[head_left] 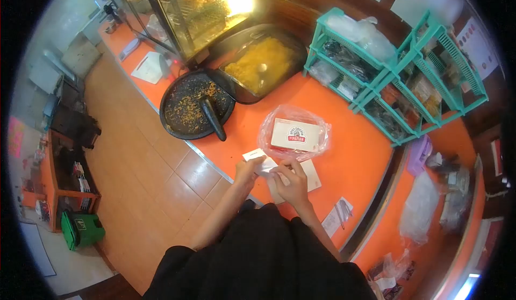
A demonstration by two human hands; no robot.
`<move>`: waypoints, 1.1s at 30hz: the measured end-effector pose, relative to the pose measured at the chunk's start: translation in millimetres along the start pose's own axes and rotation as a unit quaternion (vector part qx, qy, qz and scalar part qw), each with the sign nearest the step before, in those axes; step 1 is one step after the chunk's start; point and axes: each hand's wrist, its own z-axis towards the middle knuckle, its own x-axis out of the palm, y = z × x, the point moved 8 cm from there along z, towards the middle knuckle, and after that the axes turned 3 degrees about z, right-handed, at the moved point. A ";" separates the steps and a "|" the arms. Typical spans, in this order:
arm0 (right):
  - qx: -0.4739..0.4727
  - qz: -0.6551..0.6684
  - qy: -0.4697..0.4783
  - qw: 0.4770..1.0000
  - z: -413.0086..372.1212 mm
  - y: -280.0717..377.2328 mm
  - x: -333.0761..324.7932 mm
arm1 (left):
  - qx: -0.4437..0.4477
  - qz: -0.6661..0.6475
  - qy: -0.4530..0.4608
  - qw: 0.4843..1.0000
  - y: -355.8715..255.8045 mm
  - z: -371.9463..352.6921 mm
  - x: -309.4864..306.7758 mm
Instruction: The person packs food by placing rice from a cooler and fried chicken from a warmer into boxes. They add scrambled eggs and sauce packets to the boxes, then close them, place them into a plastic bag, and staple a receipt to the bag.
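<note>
Near the counter's front edge, my left hand [249,170] is closed on a small white paper piece [257,156]. My right hand [291,181] meets the paper's right side, its fingers pinched together at the edge. Under and beside my right hand lies a flat pale box piece [312,175], partly covered by the hand. Just beyond both hands, a white printed box [295,135] rests on a clear plastic bag [264,133] spread around it.
A black stone mortar [183,106] with a pestle [212,118] stands at the left, beside a tray of yellow crumbs [260,66]. Green stacked baskets [376,79] stand at the back right. A paper with a pen [337,216] lies at the right front.
</note>
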 end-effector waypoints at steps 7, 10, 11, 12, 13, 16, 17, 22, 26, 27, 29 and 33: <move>0.302 0.009 -0.093 0.949 34.4 -172.6 1.4 | 0.317 0.412 -0.146 0.842 -45.4 97.1 -63.4; 0.306 -0.168 -0.058 0.935 36.8 -199.8 9.7 | 0.321 0.439 -0.139 0.828 -43.0 100.5 -58.4; 0.301 -0.218 -0.048 0.927 39.1 -188.5 9.2 | 0.309 0.459 -0.152 0.819 -46.6 90.1 -54.2; 0.294 -0.266 -0.038 0.917 41.4 -180.7 10.3 | 0.298 0.479 -0.165 0.809 -49.7 78.6 -50.2; 0.280 -0.298 -0.070 0.910 40.7 -177.0 7.8 | 0.286 0.498 -0.178 0.799 -48.2 70.0 -46.2; 0.231 -0.354 -0.100 0.901 37.9 -175.2 6.2 | 0.316 0.566 -0.349 0.677 -30.3 43.2 -43.9; 0.213 -0.347 -0.066 0.911 38.2 -179.4 6.8 | 0.338 0.553 -0.298 0.701 -21.9 35.6 -32.3; 0.072 -0.169 0.260 0.948 11.4 -130.3 7.4 | 0.529 0.562 -0.052 0.634 -25.8 3.6 42.9; -0.042 -0.209 0.453 0.866 -60.8 -83.2 30.8 | 0.468 0.653 -0.004 0.595 -40.8 50.9 87.3; -0.086 -0.220 0.452 0.860 -62.4 -79.6 37.6 | 0.389 0.670 0.018 0.632 -42.8 70.6 89.9; -0.115 -0.251 0.502 0.819 -64.4 -88.4 55.1 | 0.336 0.601 0.141 0.712 -32.9 133.5 79.8; -0.044 -0.130 0.424 0.895 -16.4 -45.8 34.8 | 0.313 0.598 0.258 0.691 -45.1 119.0 80.4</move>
